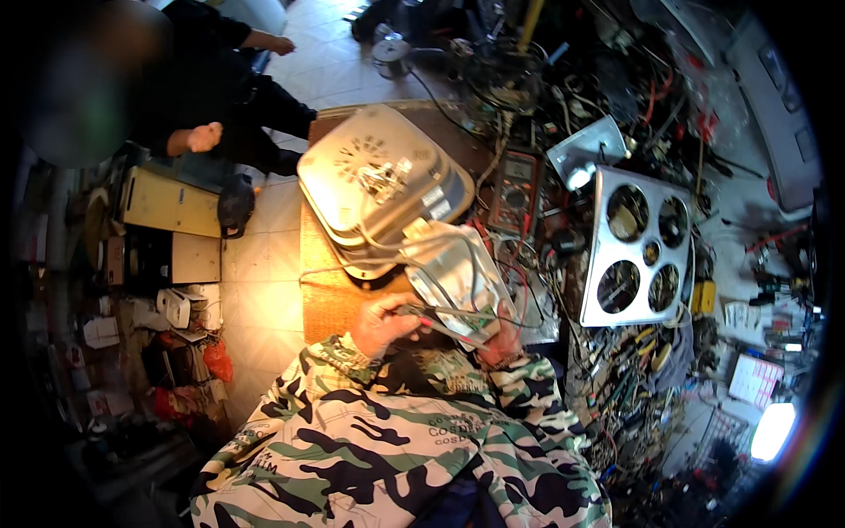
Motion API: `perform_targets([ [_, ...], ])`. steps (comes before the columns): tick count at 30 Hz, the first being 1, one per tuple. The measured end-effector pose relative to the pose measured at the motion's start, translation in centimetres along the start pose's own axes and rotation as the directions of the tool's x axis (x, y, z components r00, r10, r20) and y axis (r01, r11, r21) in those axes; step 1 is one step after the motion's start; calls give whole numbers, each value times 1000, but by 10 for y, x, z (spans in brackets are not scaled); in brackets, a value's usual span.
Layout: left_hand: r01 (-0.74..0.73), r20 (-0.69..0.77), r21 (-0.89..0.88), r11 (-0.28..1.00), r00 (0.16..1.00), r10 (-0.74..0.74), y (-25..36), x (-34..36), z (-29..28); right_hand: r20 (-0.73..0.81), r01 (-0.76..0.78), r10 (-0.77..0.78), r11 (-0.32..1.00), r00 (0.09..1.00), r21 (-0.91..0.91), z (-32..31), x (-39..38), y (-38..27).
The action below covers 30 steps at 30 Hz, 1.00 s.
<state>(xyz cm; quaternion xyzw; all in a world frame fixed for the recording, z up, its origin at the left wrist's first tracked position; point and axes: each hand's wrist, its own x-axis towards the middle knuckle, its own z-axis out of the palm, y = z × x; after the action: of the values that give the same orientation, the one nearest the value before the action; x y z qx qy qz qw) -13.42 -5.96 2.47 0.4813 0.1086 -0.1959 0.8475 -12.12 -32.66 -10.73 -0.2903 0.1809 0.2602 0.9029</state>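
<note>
My left hand (pixel 380 324) is closed around two slim test probes (pixel 451 332), one dark and one red, which point right and spread apart. Their tips come close to a small green circuit board (pixel 481 329) at the near end of a white plastic housing (pixel 447 262). Fingers of my right hand (pixel 503 339) grip that housing's near right edge beside the board. Grey cable loops over the housing. Just beyond it, a pale, rounded-square appliance (pixel 374 158) lies with its vented side up. To the right of the appliance rests a multimeter (pixel 516 191).
At right, a metal plate with large round holes (pixel 630 252) leans above a heap of hand tools (pixel 629 374). Tangled wires and parts crowd the far right. Another person's hand (pixel 204 138) shows at upper left. A yellowish cabinet (pixel 170 202) stands left, across the tiled floor.
</note>
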Motion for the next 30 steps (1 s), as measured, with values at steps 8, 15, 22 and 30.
perform_targets([
  [8,18,-101,23,1000,995,-15,-20,-3,-16,-53,-284,289,955,956,89,-56,10,15],
  [15,169,-159,-129,977,969,-189,-49,0,-46,-293,-337,167,499,941,-798,-27,-40,-41],
  [22,240,-196,-178,954,942,-273,-85,21,-79,-40,-43,-33,-109,999,-993,86,-87,-94],
  [30,257,-201,-191,947,934,-294,-78,33,-66,527,405,13,-655,850,-637,143,-37,-44],
])
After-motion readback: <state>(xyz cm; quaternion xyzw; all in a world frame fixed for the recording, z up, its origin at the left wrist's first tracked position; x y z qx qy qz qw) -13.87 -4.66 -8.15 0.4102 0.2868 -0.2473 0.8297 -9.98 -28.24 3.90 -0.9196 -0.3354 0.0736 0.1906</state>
